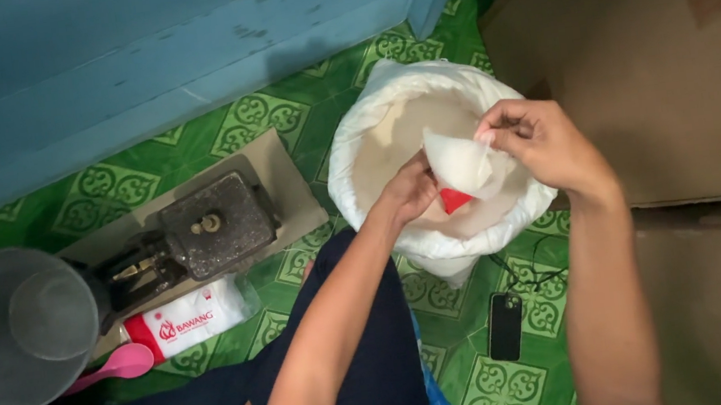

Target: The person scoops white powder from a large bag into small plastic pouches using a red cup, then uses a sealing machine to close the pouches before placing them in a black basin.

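Above the open white sack [437, 239] at frame centre, a small clear bag [462, 164] is pinched by the right hand [544, 147] and gripped below by the left hand [409, 192], so powder could be spilled onto the green floor [490, 387] if it is tilted.

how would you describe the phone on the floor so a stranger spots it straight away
Start at the big white sack standing open on the green patterned floor. Just below it, right of the person's dark-clad leg, a phone lies flat beside a thin black cable. It is the only small, black, glossy rectangle there.
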